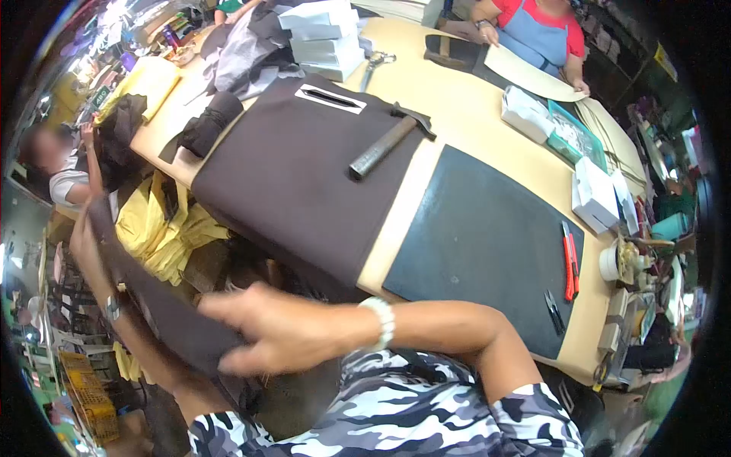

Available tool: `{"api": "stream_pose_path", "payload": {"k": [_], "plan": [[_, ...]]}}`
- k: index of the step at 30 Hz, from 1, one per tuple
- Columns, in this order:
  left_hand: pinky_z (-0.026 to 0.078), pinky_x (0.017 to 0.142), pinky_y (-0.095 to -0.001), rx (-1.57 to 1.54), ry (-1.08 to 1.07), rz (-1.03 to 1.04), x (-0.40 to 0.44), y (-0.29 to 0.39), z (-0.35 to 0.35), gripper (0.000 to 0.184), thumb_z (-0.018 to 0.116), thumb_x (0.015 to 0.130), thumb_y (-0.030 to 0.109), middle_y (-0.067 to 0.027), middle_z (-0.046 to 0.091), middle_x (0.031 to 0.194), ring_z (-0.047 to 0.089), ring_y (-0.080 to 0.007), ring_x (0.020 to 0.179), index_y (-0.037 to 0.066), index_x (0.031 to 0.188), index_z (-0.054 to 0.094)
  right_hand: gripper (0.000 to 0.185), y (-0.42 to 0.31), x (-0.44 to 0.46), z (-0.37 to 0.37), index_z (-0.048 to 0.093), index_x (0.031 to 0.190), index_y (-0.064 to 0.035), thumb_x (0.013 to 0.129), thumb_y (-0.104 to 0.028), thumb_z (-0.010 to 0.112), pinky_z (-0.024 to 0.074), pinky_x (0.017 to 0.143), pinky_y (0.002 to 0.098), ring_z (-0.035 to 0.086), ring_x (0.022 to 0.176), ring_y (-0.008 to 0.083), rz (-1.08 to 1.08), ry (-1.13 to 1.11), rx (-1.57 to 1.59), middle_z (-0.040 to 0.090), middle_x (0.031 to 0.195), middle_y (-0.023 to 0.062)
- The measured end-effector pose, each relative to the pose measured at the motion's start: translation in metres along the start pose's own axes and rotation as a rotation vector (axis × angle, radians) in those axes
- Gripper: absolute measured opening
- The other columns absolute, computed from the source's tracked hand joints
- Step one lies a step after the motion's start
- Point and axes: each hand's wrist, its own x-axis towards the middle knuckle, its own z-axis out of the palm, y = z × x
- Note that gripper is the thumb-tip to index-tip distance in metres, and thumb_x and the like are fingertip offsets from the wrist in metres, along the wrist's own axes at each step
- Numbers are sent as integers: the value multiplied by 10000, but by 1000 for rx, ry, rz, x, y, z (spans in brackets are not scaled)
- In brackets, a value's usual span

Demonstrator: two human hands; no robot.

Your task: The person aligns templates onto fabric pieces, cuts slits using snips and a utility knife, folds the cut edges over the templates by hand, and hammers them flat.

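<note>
Pale wooden worktop [464, 110] carries a hammer [383, 148] on brown cloth [289, 183], beside a black mat [480, 236] bearing a red-handled cutter [568, 278]; off its near edge hangs a dark fabric strip [164, 306]; the blurred left hand [86, 242] grips its far end; the right hand [276, 327], thumb and fingers parted, meets its near end, hold unclear.

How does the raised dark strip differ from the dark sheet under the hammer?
The dark strip is held beside the table; the dark sheet lies on it. The strip looks narrow, the sheet broad. The sheet has a white-framed slot; the strip shows none. Both look dark brown.
</note>
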Motion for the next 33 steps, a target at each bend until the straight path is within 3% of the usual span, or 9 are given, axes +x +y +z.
{"api": "stream_pose_path", "payload": {"k": [3,9,11,13,17,18,21,30,33], "plan": [[460,814,-282,-119,-80,116,70,33,87,361,564,838,103,-120,631,1012,597,-168,904,-48,1163,521,359,20,-8,-59,518,1029,23,734,-85,691,477,699,292,566,818,151,-100,402,-364,590,954,129],[441,873,-278,-116,-213,303,132,61,261,506,562,874,155,-155,600,1151,579,-181,1000,-66,1306,420,326,81,-54,-173,537,1068,0,759,-17,637,482,665,268,571,751,118,176,1000,-248,597,805,63],[416,957,-349,167,-203,426,128,66,293,729,634,802,287,-286,522,1225,536,-338,1135,-40,1372,320,353,96,-63,-199,525,1092,7,758,-25,636,467,606,258,560,688,116,169,1138,-402,595,753,65],[407,966,-367,269,-207,377,113,88,318,794,658,764,351,-313,510,1216,522,-369,1144,-35,1371,323,381,105,-67,-219,514,1105,21,755,-55,644,449,568,256,551,669,109,203,1237,-433,614,758,82],[394,979,-385,271,-209,343,115,101,362,805,655,762,329,-315,492,1235,502,-382,1158,-48,1376,297,418,111,-62,-241,496,1114,35,760,-123,652,485,728,350,637,808,276,239,1418,-774,648,889,191],[393,978,-372,274,-171,380,120,100,373,805,665,757,335,-302,505,1231,506,-372,1161,-30,1379,309,418,110,-60,-244,493,1112,31,765,-139,651,476,792,392,620,900,367,301,1450,-760,638,940,226],[372,1001,-380,273,-196,387,136,98,397,814,670,753,318,-296,456,1283,462,-374,1200,-40,1380,293,426,116,-60,-254,486,1126,20,775,-160,646,459,821,410,608,904,386,305,1511,-828,636,937,234],[225,1021,-619,409,-206,386,127,91,446,974,659,770,439,-202,263,1461,236,-361,1354,41,1452,88,473,146,-70,-274,444,1206,-13,801,-177,626,354,928,417,593,932,341,466,1441,-991,621,1006,194],[205,1033,-616,302,-138,398,109,77,459,987,634,777,502,-174,244,1477,227,-361,1357,60,1458,72,507,146,-72,-277,422,1233,-20,797,-170,632,356,924,420,593,943,333,474,1445,-928,618,1025,188]]}}
